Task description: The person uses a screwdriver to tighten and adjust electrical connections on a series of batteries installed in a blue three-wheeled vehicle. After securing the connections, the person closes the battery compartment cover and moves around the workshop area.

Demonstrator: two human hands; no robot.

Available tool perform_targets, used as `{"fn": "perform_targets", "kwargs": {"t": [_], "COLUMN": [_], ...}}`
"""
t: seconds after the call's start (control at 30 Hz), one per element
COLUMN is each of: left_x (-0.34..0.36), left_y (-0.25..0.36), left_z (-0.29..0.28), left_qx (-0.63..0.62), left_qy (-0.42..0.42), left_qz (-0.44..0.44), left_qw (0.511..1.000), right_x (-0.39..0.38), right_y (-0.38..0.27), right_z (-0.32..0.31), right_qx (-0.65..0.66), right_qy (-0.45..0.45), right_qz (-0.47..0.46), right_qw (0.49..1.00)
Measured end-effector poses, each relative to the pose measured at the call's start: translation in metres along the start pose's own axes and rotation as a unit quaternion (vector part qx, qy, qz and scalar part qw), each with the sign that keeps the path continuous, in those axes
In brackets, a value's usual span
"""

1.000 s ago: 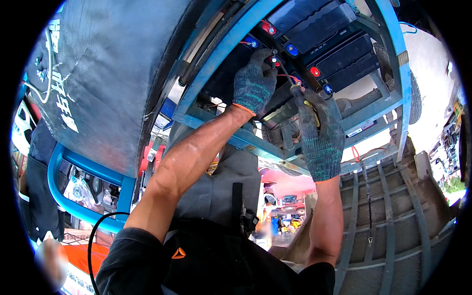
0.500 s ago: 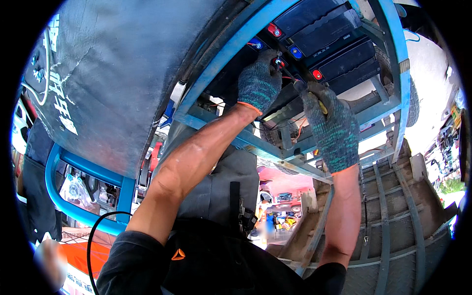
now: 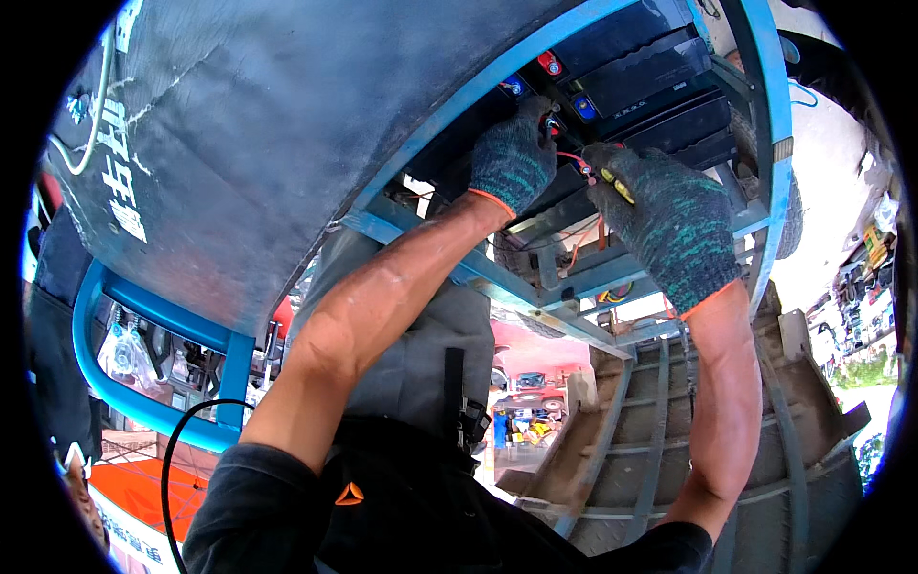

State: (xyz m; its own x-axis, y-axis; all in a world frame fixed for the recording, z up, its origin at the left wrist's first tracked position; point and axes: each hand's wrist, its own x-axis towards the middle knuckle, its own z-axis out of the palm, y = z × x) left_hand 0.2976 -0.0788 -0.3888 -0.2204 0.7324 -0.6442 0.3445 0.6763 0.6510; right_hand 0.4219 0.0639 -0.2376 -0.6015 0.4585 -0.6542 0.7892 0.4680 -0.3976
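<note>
Both my hands wear dark knit gloves flecked with green, with orange cuffs, and work among black batteries [image 3: 650, 81] in a blue metal frame [image 3: 421, 158]. My left hand [image 3: 514, 158] is closed, its fingertips gathered at a small shiny metal part beside a battery terminal; what they grip is mostly hidden. My right hand [image 3: 665, 206] is closed around a screwdriver with a yellow-and-black handle [image 3: 618, 187]; its shaft is hidden. A short red wire [image 3: 571, 157] with a metal end spans the gap between the hands. Nearby sit a red terminal [image 3: 549, 63] and blue terminals [image 3: 584, 107].
A large dark panel [image 3: 258, 143] rises on the left above a blue tubular bar [image 3: 96, 354]. At lower right lies a ribbed metal bed [image 3: 660, 430]. Loose wires [image 3: 574, 251] hang under the batteries, and a tyre [image 3: 792, 215] stands beyond the frame.
My right hand has turned and moved right, its forearm swinging outward. The tool's shaft, earlier pointing at my left fingers, no longer shows. The red wire's end now shows between my hands.
</note>
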Motion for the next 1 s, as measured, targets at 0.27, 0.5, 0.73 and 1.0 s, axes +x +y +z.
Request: {"fn": "perform_targets", "kwargs": {"t": [0.27, 0.5, 0.73, 1.0], "left_x": [-0.04, -0.03, -0.031, -0.025], "left_y": [-0.017, -0.012, -0.025, -0.031], "left_z": [0.005, 0.034, 0.025, 0.011], "left_qx": [-0.015, -0.064, -0.064, -0.07], "left_qy": [-0.018, -0.028, -0.035, -0.087], "left_qz": [-0.004, -0.002, 0.007, 0.022], "left_qw": [1.0, 0.998, 0.997, 0.993], "right_x": [-0.009, -0.015, -0.03, -0.038], "right_y": [-0.014, -0.029, -0.038, -0.053], "right_z": [0.01, 0.018, 0.051, 0.06], "right_qx": [-0.038, -0.098, 0.13, 0.239], "right_qy": [0.017, -0.034, 0.027, 0.125], "right_qz": [-0.025, 0.001, 0.101, 0.155], "right_qw": [0.999, 0.995, 0.986, 0.95]}}
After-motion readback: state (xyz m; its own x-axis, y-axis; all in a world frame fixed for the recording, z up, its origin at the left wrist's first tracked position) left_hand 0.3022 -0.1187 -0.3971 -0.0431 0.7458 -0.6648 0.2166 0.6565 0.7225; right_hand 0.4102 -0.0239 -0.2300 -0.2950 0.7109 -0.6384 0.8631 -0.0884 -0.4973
